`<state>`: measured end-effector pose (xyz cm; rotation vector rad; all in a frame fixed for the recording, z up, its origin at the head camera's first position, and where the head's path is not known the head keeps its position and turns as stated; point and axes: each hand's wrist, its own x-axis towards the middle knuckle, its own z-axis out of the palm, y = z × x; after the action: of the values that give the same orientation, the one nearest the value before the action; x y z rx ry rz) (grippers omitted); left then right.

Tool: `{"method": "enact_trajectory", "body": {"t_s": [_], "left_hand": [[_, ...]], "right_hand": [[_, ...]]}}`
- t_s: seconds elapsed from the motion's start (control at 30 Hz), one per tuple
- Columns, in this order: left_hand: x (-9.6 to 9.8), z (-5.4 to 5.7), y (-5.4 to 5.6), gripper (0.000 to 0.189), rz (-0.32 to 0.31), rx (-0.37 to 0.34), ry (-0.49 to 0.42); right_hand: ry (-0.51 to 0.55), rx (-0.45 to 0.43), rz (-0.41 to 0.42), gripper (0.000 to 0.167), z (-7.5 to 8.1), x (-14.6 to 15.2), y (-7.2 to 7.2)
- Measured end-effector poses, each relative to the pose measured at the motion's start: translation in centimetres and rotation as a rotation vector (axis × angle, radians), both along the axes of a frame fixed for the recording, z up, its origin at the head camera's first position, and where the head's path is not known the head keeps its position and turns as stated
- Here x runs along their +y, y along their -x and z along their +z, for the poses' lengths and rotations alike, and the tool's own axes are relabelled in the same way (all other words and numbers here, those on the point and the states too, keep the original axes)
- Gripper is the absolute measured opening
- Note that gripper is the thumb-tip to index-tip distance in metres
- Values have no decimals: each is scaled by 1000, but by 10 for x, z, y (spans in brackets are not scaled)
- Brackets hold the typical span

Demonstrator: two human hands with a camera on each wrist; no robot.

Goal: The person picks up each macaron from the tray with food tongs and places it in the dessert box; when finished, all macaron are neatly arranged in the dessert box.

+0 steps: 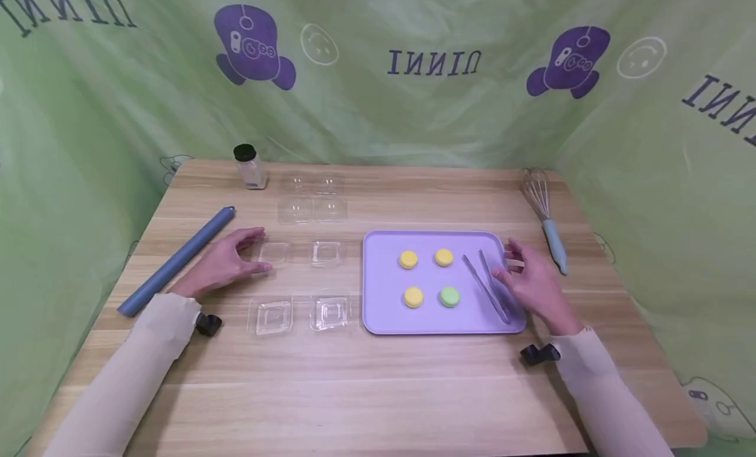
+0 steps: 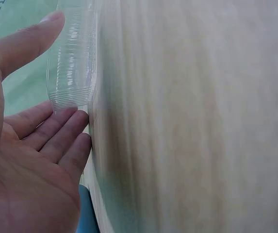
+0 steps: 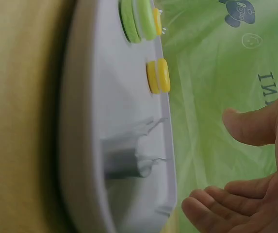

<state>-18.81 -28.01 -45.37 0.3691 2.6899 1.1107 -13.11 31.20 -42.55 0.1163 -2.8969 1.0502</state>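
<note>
A left hand point(image 1: 228, 257) beside a clear container point(image 1: 274, 253) and a right hand point(image 1: 536, 283) at a purple tray point(image 1: 380, 316) spread empty fingers.

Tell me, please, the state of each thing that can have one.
Jar: upright, lid on.
Clear containers: empty.
Tray: lying flat.
Tongs: spread open.
Macarons: whole.
Whisk: lying down.
Blue rod: lying flat.
Left hand: thumb and fingers apart.
Right hand: thumb and fingers apart.

Free room before tray point(image 1: 384, 320); 4 macarons point(image 1: 449, 296), tongs point(image 1: 495, 302) obstruct inside.
</note>
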Motion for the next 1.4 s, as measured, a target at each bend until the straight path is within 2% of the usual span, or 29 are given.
{"method": "enact_trajectory", "body": {"t_s": [0.2, 0.4, 0.6, 0.93, 1.17, 1.4], "left_hand": [[0, 2, 0, 93, 2, 6, 16], [0, 2, 0, 92, -1, 15, 13], [-2, 2, 0, 93, 1, 14, 7], [0, 0, 1, 91, -9, 15, -15], [0, -1, 1, 90, -13, 17, -9], [1, 2, 0, 93, -6, 1, 3]], "right_hand": [[30, -17, -18, 74, -7, -2, -14], [13, -7, -70, 68, -12, -5, -31], [-26, -22, -101, 69, -17, -14, -41], [-156, -128, -148, 74, -22, -27, -45], [-263, -123, -155, 65, -22, -29, -45], [-314, -103, -142, 61, -21, -30, -41]]}}
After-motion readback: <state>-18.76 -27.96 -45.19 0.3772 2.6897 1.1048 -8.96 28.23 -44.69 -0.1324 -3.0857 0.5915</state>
